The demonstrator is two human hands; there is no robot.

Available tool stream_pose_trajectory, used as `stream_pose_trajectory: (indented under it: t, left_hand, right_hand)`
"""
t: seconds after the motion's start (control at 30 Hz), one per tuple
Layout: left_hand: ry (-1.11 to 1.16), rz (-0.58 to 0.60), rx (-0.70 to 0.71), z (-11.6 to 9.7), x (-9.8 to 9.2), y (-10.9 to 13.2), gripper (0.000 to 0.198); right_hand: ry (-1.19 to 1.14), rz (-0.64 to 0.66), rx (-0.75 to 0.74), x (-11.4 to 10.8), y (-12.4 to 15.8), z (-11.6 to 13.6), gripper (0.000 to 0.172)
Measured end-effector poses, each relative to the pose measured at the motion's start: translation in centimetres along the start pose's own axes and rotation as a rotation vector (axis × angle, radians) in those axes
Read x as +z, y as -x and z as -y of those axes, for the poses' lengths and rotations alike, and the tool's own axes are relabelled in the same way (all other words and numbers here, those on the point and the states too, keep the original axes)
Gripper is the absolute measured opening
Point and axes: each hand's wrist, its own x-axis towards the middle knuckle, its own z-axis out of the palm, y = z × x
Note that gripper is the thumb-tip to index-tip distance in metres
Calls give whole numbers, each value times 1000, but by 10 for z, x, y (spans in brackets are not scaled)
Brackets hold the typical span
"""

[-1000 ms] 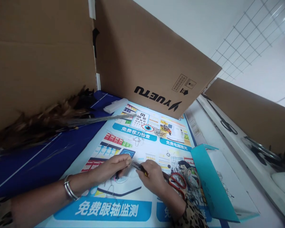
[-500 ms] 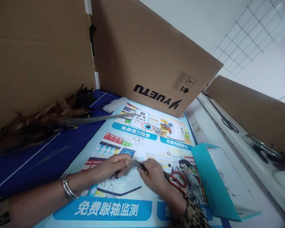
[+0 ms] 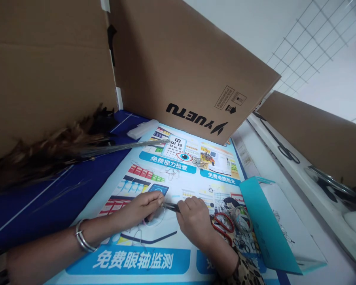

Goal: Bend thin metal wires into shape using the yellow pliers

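Observation:
My left hand (image 3: 150, 204) is closed in a pinch over the printed poster (image 3: 154, 158). A thin wire (image 3: 164, 215) seems to curve down from its fingertips, though its ends are hard to make out. In my right fist (image 3: 194, 219) is a pair of pliers (image 3: 172, 206), jaws pointing left and meeting the left fingertips. Most of the handles are hidden by the fingers. Close to my right wrist lie red-handled scissors (image 3: 224, 223), a coil of wire (image 3: 242, 219) and several small dark rings (image 3: 245, 246).
A teal open box (image 3: 273, 229) with thin wire pieces stands at the right. Brown feathers (image 3: 56, 144) and a bundle of long thin wires (image 3: 127, 146) lie at the left. Cardboard panels (image 3: 178, 59) wall the back. Small bent wire pieces (image 3: 170, 172) are scattered on the poster.
My right hand has turned slightly, and the pliers now lie flatter, still at my left fingertips. The left hand has barely moved. The view has shifted a little.

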Motion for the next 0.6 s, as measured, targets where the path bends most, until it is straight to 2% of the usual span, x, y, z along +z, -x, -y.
stream_pose_trajectory:
  t: [0.33, 0.6]
  left_hand:
    - [3, -13, 26, -3, 1, 1, 32]
    - [34, -32, 45, -4, 2, 0, 31]
  right_hand:
    - [90, 14, 51, -4, 1, 11, 4]
    - [135, 1, 30, -4, 0, 11, 7]
